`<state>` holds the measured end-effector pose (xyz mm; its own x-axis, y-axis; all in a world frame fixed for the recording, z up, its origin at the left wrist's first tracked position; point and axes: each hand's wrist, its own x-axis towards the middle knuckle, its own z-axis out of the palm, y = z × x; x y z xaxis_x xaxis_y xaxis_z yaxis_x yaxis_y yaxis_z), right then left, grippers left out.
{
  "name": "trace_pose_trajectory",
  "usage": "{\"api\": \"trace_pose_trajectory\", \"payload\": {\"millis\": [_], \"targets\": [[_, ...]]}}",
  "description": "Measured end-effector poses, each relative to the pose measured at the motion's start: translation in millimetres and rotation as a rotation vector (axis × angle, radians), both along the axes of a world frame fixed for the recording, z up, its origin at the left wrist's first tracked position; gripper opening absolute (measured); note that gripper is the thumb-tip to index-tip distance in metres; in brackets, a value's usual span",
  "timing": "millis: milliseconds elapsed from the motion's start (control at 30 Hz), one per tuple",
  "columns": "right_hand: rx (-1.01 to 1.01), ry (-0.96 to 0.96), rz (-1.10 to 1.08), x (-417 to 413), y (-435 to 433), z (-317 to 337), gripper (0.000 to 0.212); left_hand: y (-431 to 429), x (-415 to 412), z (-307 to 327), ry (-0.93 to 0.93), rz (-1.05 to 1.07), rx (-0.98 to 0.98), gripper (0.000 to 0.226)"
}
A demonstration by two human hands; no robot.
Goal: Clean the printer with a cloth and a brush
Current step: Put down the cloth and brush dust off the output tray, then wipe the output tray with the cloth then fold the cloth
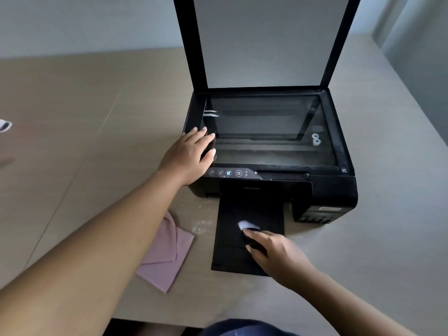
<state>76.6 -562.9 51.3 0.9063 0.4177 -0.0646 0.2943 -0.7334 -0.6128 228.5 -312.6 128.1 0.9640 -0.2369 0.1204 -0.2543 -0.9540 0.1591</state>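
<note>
The black printer [324,187] stands on the table with its scanner lid [266,40] raised upright and the glass [261,122] exposed. My left hand [191,156] lies flat on the printer's front left corner, fingers spread, holding nothing. The output tray [232,253] sticks out toward me. My right hand [274,253] is over the tray, shut on a small black brush [245,225] whose white bristles touch the tray surface. A folded pink cloth [167,258] lies on the table left of the tray, partly under my left forearm.
The beige table [72,141] has a sprinkle of pale dust [201,226] between cloth and tray. A small white object [4,124] sits at the far left edge. A grey wall [84,20] rises behind, and the table's front edge is near my body.
</note>
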Motion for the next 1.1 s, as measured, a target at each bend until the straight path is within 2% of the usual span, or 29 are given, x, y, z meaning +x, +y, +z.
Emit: {"api": "trace_pose_trajectory", "payload": {"millis": [100, 300, 500, 667, 833, 900, 1000, 1033, 1100], "targets": [[0.006, -0.044, -0.041, 5.8, 2.7, 0.7, 0.039, 16.2, -13.5, 0.7, -0.080, -0.005, 0.050, 0.055], [0.000, -0.073, -0.025, 23.0, 32.3, 6.7, 0.041, 66.1, -50.8, -16.2, -0.087, 0.103, -0.036, 0.059], [-0.005, -0.069, 0.105, 43.5, 101.6, 3.0, 0.043, 115.8, -109.7, -51.5, -0.008, 0.374, -0.129, 0.059], [-0.101, 0.060, 0.132, 61.5, 166.6, -18.3, 0.042, 148.9, -162.8, -90.9, 0.117, 0.552, -0.153, 0.063], [0.027, 0.287, 0.098, 86.6, 214.8, -15.1, 0.062, 177.0, -198.4, -119.8, 0.225, 0.558, -0.089, 0.067], [-0.066, 0.260, 0.123, 85.4, 228.0, -16.4, 0.060, 192.4, -205.4, -127.5, 0.223, 0.570, -0.103, 0.069], [-0.216, 0.163, 0.166, 70.9, 239.2, -19.2, 0.048, 206.4, -207.9, -133.1, 0.234, 0.570, -0.138, 0.071], [-0.240, 0.167, 0.191, 65.0, 245.0, -18.3, 0.049, 209.7, -206.7, -135.2, 0.238, 0.550, -0.144, 0.069], [-0.312, 0.192, 0.250, 53.3, 259.9, -21.3, 0.066, 217.3, -202.5, -137.9, 0.231, 0.497, -0.142, 0.065]]}}
